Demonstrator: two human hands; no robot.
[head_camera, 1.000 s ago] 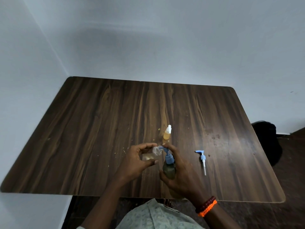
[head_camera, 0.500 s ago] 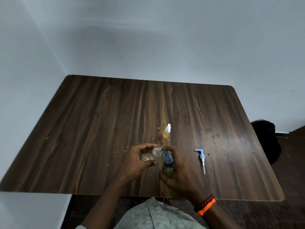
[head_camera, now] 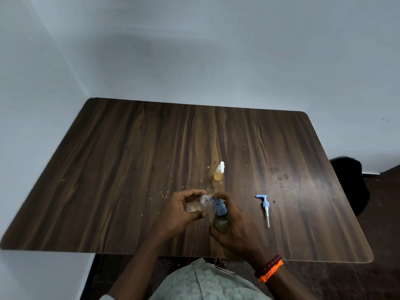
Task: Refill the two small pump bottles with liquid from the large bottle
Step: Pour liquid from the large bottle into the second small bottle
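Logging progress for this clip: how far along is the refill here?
One small bottle stands capped and holding orange liquid, so it looks done. In hand: the left hand holds the clear small bottle while the right hand aims the large bottle pump into it. Left: refitting the loose pump.

My right grip holds the large bottle (head_camera: 220, 221), greenish with a blue pump, its nozzle at the mouth of the clear small bottle (head_camera: 198, 205) tilted in my left. Beyond them an orange small bottle (head_camera: 218, 174) stands upright.
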